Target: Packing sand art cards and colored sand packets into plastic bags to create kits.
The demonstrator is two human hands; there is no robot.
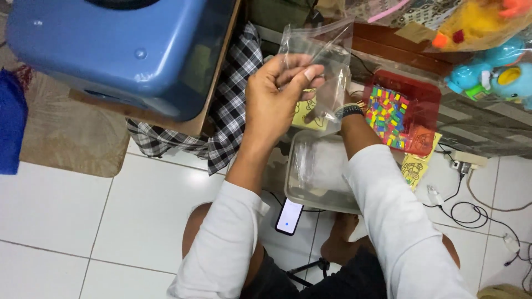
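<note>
Left hand (pixel 277 97) grip pinched on clear plastic bag (pixel 324 52), held up above clear tub (pixel 318 171). Right hand hidden behind bag; grip state unclear. Red tray (pixel 424 102) of coloured pieces just beside, on floor.

The scene is evenly and brightly lit, with soft, diffuse light and no hard shadows. The white floor tiles (pixel 72 221) at lower left reflect a mild sheen. The blue plastic tub (pixel 122 50) at upper left carries small bright highlights. The clear plastic bag (pixel 327 50) at upper centre catches faint glare and looks slightly blurred. Straight lines bend a little toward the frame edges.
</note>
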